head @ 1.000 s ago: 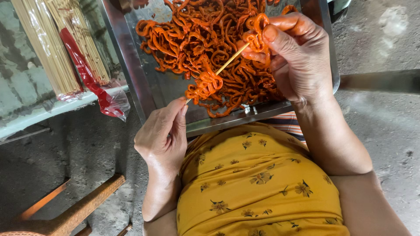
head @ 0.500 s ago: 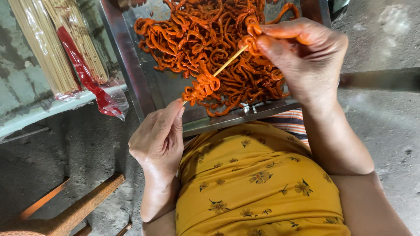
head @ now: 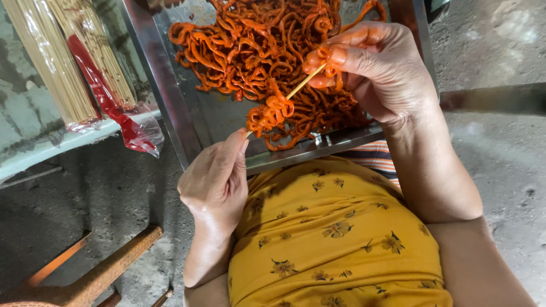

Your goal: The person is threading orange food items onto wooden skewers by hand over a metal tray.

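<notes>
Two hands threading orange strips onto a bamboo skewer over a steel tray

The left hand pinches the skewer at its lower end; its tip is hidden under the right hand, whose fingertips press a curled strip on, now lower than half a second ago. A glossy bunch sits mid-skewer. The tray, cut off at twelve o'clock, holds tangled strips; bagged skewers lie at nine o'clock.
</notes>
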